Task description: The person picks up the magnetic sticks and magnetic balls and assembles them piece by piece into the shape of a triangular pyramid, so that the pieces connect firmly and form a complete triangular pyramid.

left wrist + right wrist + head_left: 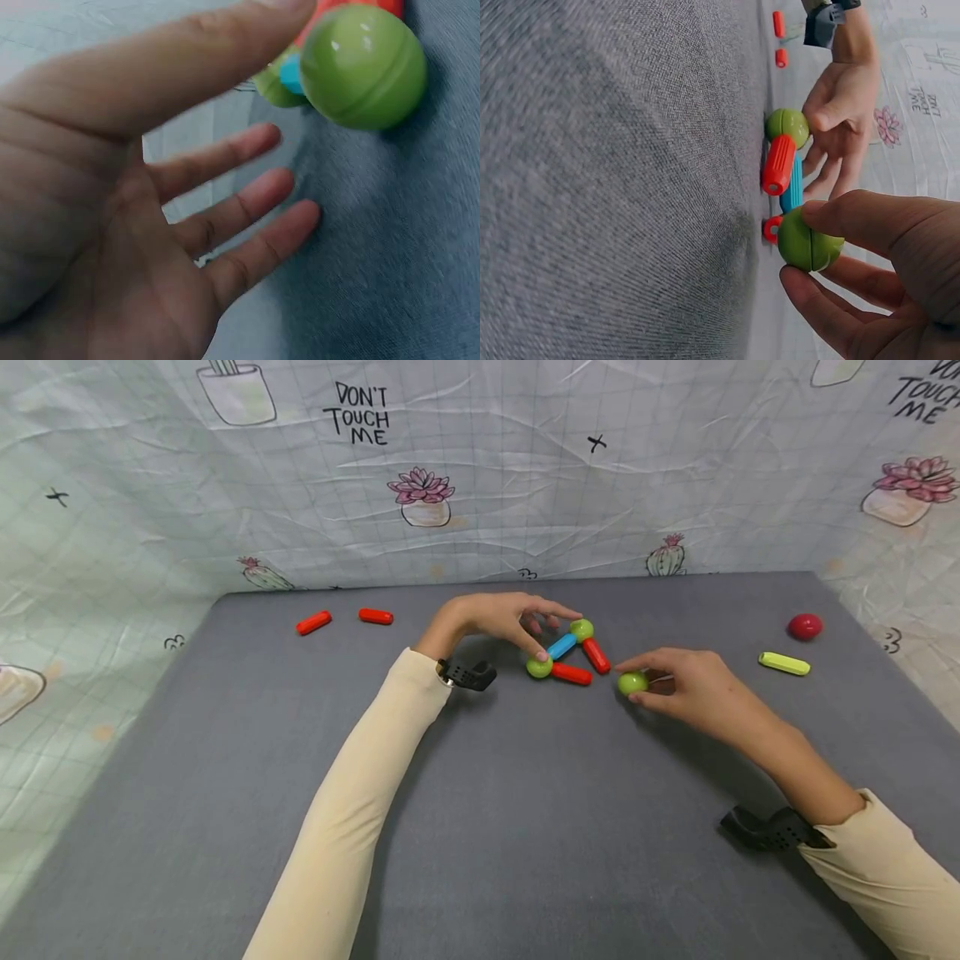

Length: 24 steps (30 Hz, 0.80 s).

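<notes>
My left hand [497, 615] reaches over a joined piece, its thumb touching the near green ball [538, 667] and its index fingertip right at the far green ball [582, 629]. A blue rod [562, 646] links these two balls. From the far ball extends a red rod [597, 656], and a second red rod [572, 674] sticks out of the near one. Just right of the rods' free ends, my right hand [701, 687] pinches a loose green ball [799, 241] between thumb and fingers. The left wrist view shows the other left fingers [255, 202] spread, holding nothing.
Two loose red rods, one [313, 622] tilted and another [376, 617] nearly level, lie at the back left. On the right are a red ball [805, 627] and a yellow-green rod [784, 663]. A printed cloth [495, 468] hangs behind the grey table [480, 827].
</notes>
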Tool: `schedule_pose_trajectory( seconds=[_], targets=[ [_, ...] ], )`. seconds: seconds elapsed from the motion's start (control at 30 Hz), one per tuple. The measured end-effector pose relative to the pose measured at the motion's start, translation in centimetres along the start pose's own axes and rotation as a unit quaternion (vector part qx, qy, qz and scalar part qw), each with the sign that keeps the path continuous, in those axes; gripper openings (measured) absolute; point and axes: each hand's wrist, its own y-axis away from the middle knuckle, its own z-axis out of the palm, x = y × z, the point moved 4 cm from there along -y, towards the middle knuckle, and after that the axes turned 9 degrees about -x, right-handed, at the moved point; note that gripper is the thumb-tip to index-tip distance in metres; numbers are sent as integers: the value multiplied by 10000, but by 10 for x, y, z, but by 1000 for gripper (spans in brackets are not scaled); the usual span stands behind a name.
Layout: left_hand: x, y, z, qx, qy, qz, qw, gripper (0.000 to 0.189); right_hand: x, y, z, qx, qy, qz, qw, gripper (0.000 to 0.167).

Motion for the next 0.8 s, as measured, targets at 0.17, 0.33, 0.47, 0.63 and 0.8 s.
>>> schedule_pose_trajectory(
  seconds=[0.17,0.33,0.47,0.63,0.8],
  targets=[
    [-5,-4,6,-159,-222,-8,9996,74,-1,-2,0,-82,-43,38,10000,40],
    [-10,-7,11,-173,-281,-177,9993,76,-1,-4,0,-104,-13,63,9999,41],
    [-14,-6,10,-99,-63,-180,9998,76,-3,-5,-1,-43,-5,8,10000,41],
    [-20,-4,6,21,223,-243,9995,74,-4,-9,-2,-46,-16,6,10000,40],
    [-20,-5,4,-161,120,-275,9994,84,-5,-13,-1,-116,-13,37,9999,40]
  ],
)
